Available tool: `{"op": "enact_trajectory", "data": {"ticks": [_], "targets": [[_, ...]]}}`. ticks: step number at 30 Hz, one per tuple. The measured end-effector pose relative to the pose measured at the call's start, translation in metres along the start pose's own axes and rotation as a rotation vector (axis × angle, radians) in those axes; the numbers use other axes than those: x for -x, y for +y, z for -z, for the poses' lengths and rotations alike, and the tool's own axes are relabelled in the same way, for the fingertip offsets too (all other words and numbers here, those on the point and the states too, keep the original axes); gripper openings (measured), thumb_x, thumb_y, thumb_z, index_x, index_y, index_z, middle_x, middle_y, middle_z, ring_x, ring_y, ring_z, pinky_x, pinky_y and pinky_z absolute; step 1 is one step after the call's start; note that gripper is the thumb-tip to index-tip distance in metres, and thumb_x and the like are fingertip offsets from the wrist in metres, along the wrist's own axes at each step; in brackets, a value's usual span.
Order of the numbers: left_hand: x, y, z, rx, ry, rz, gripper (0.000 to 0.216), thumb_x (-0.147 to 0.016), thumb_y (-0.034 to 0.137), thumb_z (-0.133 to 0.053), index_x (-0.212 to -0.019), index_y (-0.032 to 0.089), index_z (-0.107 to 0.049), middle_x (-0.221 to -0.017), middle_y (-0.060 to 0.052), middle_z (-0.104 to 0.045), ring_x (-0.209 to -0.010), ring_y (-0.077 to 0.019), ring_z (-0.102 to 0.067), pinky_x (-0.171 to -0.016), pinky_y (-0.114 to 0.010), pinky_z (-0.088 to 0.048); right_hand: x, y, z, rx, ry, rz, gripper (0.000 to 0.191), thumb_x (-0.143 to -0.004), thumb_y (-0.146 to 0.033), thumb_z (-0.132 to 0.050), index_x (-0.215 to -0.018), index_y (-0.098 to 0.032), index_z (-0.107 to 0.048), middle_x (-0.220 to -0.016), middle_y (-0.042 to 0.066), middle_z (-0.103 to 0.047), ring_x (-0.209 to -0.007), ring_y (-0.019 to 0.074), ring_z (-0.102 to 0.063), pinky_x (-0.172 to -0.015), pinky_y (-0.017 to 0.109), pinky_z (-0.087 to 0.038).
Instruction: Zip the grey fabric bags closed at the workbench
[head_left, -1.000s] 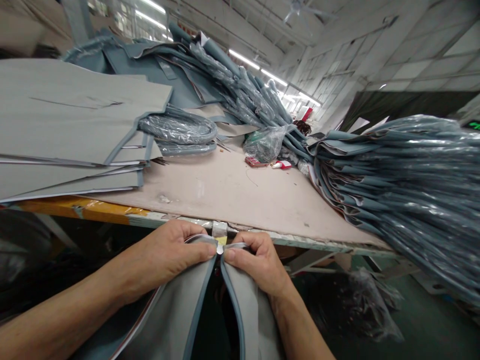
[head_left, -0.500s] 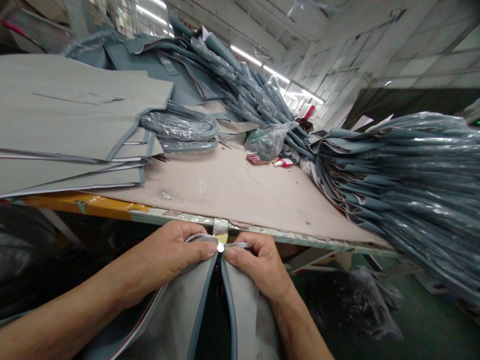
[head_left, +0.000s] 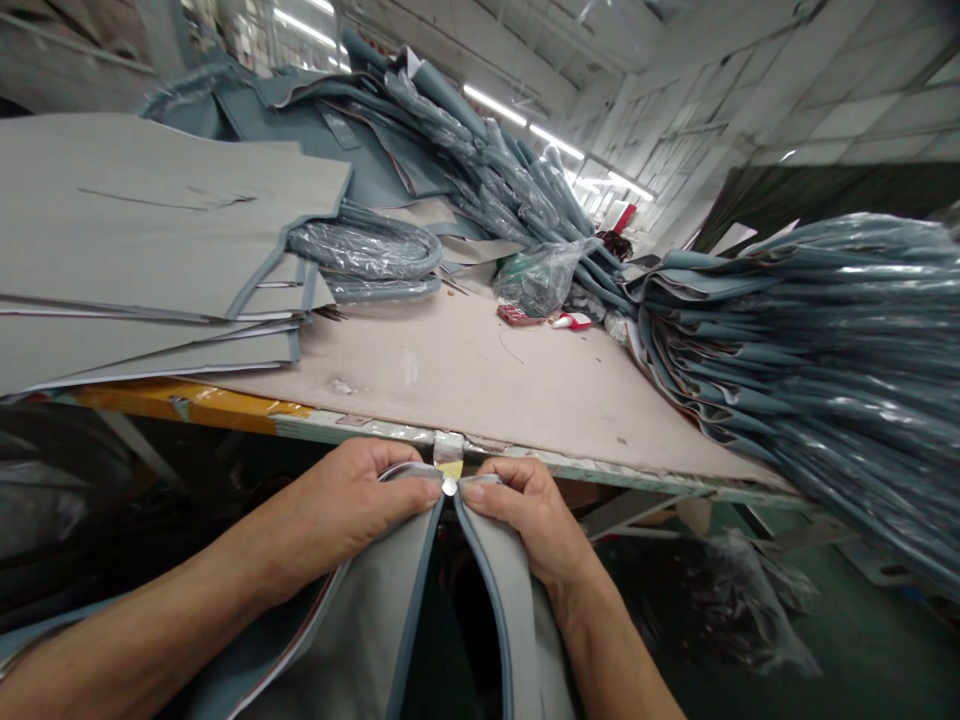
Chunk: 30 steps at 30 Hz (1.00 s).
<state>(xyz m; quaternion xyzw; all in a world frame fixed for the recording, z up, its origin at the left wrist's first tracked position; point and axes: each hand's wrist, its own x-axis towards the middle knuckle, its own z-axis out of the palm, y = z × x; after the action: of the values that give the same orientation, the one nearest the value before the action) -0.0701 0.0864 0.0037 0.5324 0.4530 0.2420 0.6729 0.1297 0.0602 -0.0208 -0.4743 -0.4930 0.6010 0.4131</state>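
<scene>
Grey sheet material with a blue-bound edge (head_left: pixel 360 610) hangs below the table's front edge, its two sides parting downward around a dark gap. On one side my left hand (head_left: pixel 360 500) pinches its top between thumb and fingers. Opposite, my right hand (head_left: pixel 525 505) grips the other side the same way. Between the two thumb tips sits a small shiny round piece (head_left: pixel 448 486); whether it is fixed to the table or to the material cannot be made out. Just behind it, a clear-and-yellow taped tab (head_left: pixel 449 452) is on the table edge.
On the worktable (head_left: pixel 450 370) lie stacked grey panels (head_left: pixel 172 220) at left. Plastic-wrapped blue pieces (head_left: pixel 840 330) overhang at right, with more (head_left: pixel 465 150) heaped behind. A coiled wrapped bundle (head_left: pixel 367 250), a plastic bag (head_left: pixel 536 278) and a red-and-white bottle (head_left: pixel 572 321) lie farther back.
The gap between the two blue-bound edges has widened, the right edge bowing outward. Both hands keep their pinch beside the shiny piece. The whole view has shifted slightly.
</scene>
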Motion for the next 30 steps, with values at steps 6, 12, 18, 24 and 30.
{"op": "enact_trajectory", "data": {"ticks": [6,12,18,24,30], "targets": [[-0.003,-0.005,0.002,-0.010,-0.001,-0.014,0.034,-0.065,0.047,-0.072,-0.074,0.015,-0.062,-0.064,0.002,-0.058,-0.056,-0.0120,-0.049,-0.054,-0.022,-0.037,0.001,0.000,-0.003,0.029,0.012,0.065,0.031,-0.073,-0.038,-0.077,-0.064,-0.014,-0.058,-0.055,-0.004,-0.044,-0.048,0.0060,-0.031,-0.044,0.019,-0.021],[-0.006,0.004,0.000,0.040,-0.010,-0.071,0.024,-0.065,0.039,-0.074,-0.073,0.017,-0.066,-0.065,0.000,-0.064,-0.064,-0.0185,-0.060,-0.058,-0.025,-0.046,0.001,-0.005,-0.013,0.084,0.125,0.196,0.031,-0.076,-0.038,-0.074,-0.064,-0.014,-0.058,-0.055,-0.005,-0.040,-0.050,0.0060,-0.028,-0.045,0.019,-0.021],[-0.007,-0.006,0.004,0.083,-0.078,-0.042,0.026,-0.067,0.037,-0.077,-0.079,0.016,-0.067,-0.070,0.002,-0.065,-0.060,-0.0112,-0.054,-0.055,-0.018,-0.042,0.001,0.000,-0.008,0.126,0.104,0.207,0.034,-0.079,-0.039,-0.074,-0.064,-0.014,-0.059,-0.056,-0.005,-0.041,-0.052,0.0063,-0.029,-0.047,0.019,-0.023],[-0.004,-0.012,0.007,0.089,-0.100,-0.058,0.028,-0.074,0.041,-0.076,-0.085,0.018,-0.066,-0.077,0.002,-0.068,-0.069,-0.0132,-0.060,-0.063,-0.019,-0.048,0.002,0.002,-0.009,0.175,0.120,0.237,0.034,-0.081,-0.041,-0.071,-0.065,-0.013,-0.060,-0.057,-0.004,-0.042,-0.054,0.0071,-0.031,-0.049,0.020,-0.025],[0.001,-0.005,0.001,0.069,-0.062,-0.115,0.034,-0.078,0.051,-0.072,-0.085,0.018,-0.063,-0.076,0.001,-0.067,-0.069,-0.0147,-0.060,-0.064,-0.023,-0.049,0.007,0.000,-0.015,0.274,0.213,0.312,0.031,-0.083,-0.040,-0.068,-0.068,-0.013,-0.064,-0.060,-0.003,-0.049,-0.057,0.0087,-0.038,-0.053,0.020,-0.030]]}}
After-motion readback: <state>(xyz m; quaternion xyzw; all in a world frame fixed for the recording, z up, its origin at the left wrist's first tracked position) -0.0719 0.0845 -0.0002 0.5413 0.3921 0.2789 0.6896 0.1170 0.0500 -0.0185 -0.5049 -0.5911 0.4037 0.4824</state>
